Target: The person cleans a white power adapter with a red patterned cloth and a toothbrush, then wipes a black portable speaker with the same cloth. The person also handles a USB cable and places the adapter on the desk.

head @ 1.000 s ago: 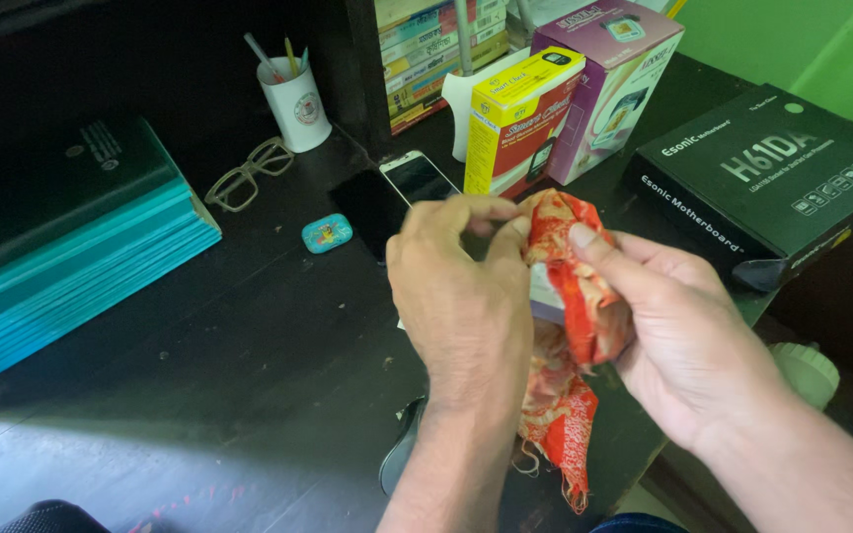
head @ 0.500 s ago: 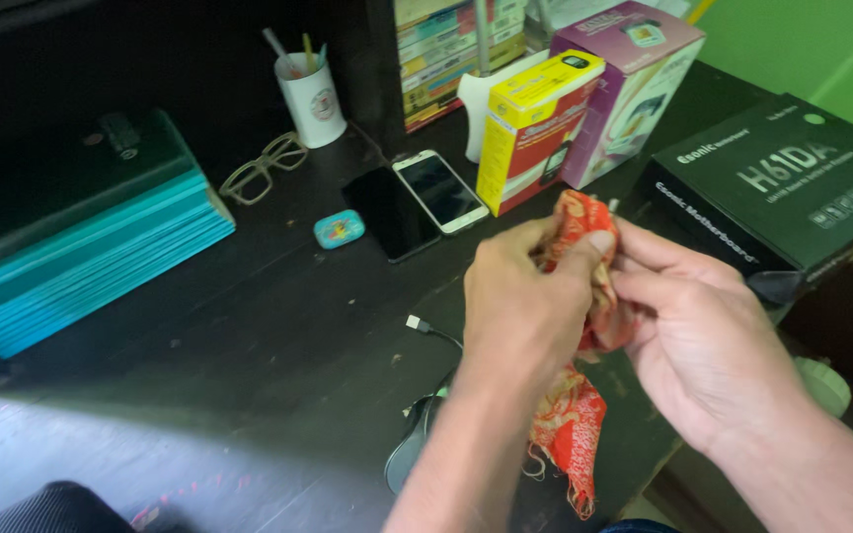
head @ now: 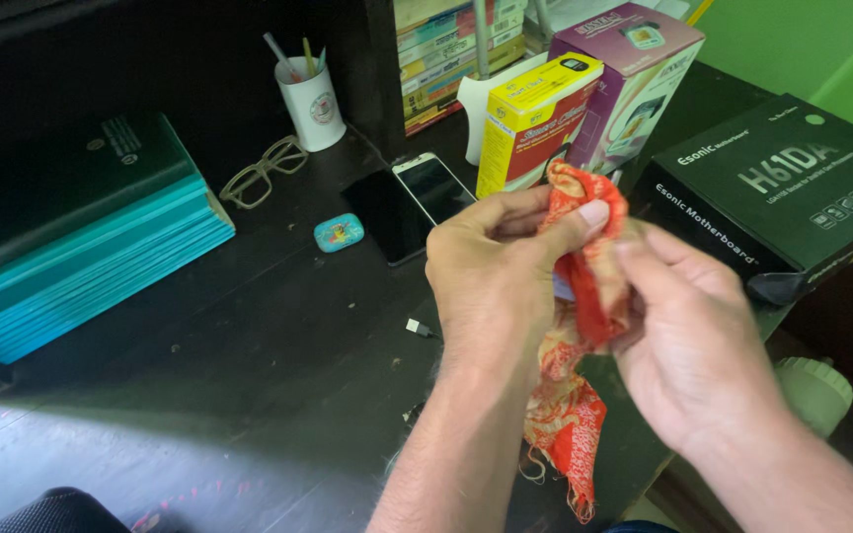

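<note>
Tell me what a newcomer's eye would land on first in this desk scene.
First the bright orange-red patterned cloth, bunched at centre between the left hand and the right hand, its frayed tail hanging below. Next the stack of teal books at the left edge of the dark desk. Behind the hands, a yellow box and a purple box stand upright.

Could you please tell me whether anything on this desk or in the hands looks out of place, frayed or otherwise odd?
The orange-red patterned cloth pinched between the left hand and right hand has a frayed lower edge with loose threads. A loose cable plug lies unconnected on the dark desk. Nothing appears spilled.
</note>
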